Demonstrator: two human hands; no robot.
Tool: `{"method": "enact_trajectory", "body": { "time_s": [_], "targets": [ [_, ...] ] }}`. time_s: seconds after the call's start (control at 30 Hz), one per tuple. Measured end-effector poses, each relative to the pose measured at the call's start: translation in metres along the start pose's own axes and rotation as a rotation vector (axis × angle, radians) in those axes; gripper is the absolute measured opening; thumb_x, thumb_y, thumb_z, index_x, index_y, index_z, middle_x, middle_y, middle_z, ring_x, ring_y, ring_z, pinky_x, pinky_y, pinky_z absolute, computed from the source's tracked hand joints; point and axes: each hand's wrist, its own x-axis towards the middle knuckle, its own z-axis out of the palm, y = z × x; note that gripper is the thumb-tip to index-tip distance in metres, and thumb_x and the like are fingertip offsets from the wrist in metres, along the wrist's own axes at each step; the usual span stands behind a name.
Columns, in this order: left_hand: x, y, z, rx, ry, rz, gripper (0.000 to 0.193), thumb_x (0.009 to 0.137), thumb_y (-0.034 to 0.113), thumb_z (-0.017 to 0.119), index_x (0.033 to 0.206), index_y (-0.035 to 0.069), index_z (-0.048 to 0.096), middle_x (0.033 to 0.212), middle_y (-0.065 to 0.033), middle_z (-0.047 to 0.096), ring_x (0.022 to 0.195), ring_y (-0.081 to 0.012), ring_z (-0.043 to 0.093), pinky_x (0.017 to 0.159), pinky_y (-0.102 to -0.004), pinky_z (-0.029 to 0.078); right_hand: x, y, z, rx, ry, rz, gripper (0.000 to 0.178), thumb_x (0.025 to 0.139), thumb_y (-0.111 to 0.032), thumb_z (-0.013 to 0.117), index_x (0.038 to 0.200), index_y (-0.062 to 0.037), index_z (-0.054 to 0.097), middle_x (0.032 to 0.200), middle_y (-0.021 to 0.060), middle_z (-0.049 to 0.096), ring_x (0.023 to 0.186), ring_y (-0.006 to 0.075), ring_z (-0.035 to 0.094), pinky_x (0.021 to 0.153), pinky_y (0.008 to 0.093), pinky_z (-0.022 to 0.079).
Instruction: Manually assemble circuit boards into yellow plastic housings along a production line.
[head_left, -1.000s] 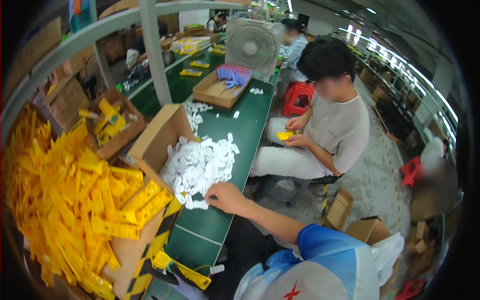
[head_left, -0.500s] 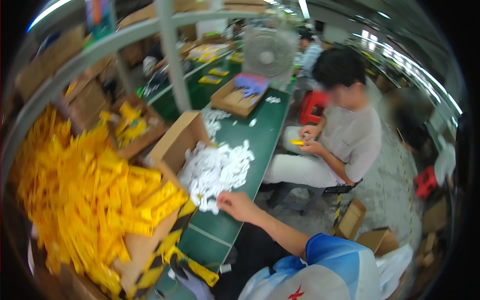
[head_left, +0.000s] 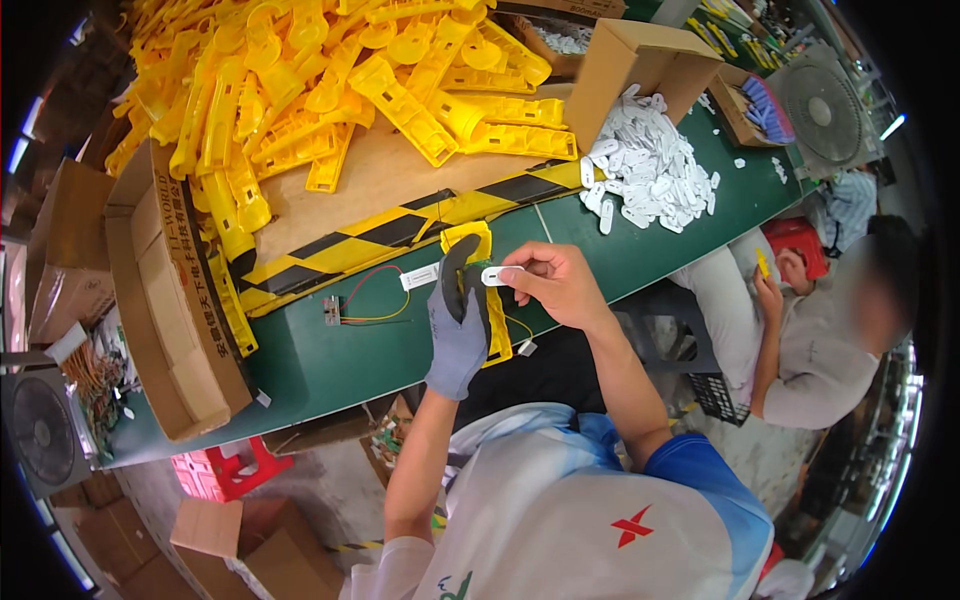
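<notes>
My left hand (head_left: 457, 330), in a grey glove with dark fingers, is closed around a long yellow plastic housing (head_left: 497, 335), which stands roughly upright above the bench front. Between the thumb and fingers of my bare right hand (head_left: 562, 288) is a small white oval plastic piece (head_left: 492, 276) with a dark slot. It is held right beside the housing's upper part; whether the two touch, I cannot tell. On the bench left of the glove lie a white rectangular part (head_left: 420, 277) and a small circuit board (head_left: 332, 310) with red and yellow wires.
A heap of yellow housings (head_left: 270, 90) lies behind striped tape (head_left: 350, 235). White oval pieces (head_left: 665, 170) spill from a cardboard box (head_left: 640, 65) on the green bench (head_left: 330, 375). An open carton (head_left: 170, 300) stands at left. A seated co-worker (head_left: 815, 350) is at right.
The view has swung down and left. My right hand has left the white heap and now holds a white oval piece beside the yellow housing in my left hand.
</notes>
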Motion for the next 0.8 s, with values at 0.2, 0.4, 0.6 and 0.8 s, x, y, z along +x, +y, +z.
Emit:
{"method": "enact_trajectory", "body": {
  "time_s": [0.2, 0.4, 0.6, 0.8],
  "targets": [
    [0.0, -0.009, -0.003, 0.082, 0.039, 0.079, 0.041, 0.093, 0.003, 0.051, 0.133, 0.004, 0.051, 0.114, -0.016, 0.063, 0.093, -0.0219, 0.061, 0.083, -0.032, 0.049, -0.005, -0.001, -0.001, -0.006, -0.033, 0.037, 0.013, 0.092, -0.012, 0.069, 0.094, 0.0004, 0.065, 0.079, 0.0032, 0.067, 0.07, 0.0063, 0.062, 0.063, 0.0214, 0.051],
    [0.0, -0.006, -0.003, 0.048, -0.011, 0.048, 0.043, 0.092, 0.005, 0.053, 0.135, 0.002, 0.05, 0.121, -0.0171, 0.062, 0.102, -0.0237, 0.062, 0.089, -0.0333, 0.048, -0.001, 0.002, 0.001, -0.1, -0.028, -0.02, 0.011, 0.088, -0.007, 0.072, 0.092, -0.0013, 0.063, 0.081, 0.0038, 0.066, 0.068, 0.0068, 0.061, 0.061, 0.0205, 0.049],
    [0.002, -0.006, 0.002, 0.045, 0.017, 0.033, 0.039, 0.095, 0.005, 0.051, 0.133, 0.0, 0.051, 0.119, -0.0174, 0.062, 0.102, -0.0221, 0.062, 0.09, -0.0316, 0.048, 0.003, 0.014, -0.004, 0.003, -0.014, 0.004, 0.014, 0.086, -0.009, 0.075, 0.092, -0.0017, 0.065, 0.083, 0.0025, 0.068, 0.072, 0.006, 0.062, 0.064, 0.0208, 0.05],
    [0.001, 0.0, 0.001, 0.11, 0.059, 0.068, 0.037, 0.091, 0.0, 0.054, 0.128, 0.002, 0.054, 0.106, -0.0152, 0.064, 0.092, -0.0214, 0.061, 0.082, -0.0319, 0.049, 0.005, 0.014, 0.0, 0.04, 0.003, 0.025, 0.014, 0.086, -0.01, 0.075, 0.092, -0.0014, 0.065, 0.082, 0.0028, 0.068, 0.071, 0.0061, 0.062, 0.061, 0.0205, 0.05]
  ]
}}
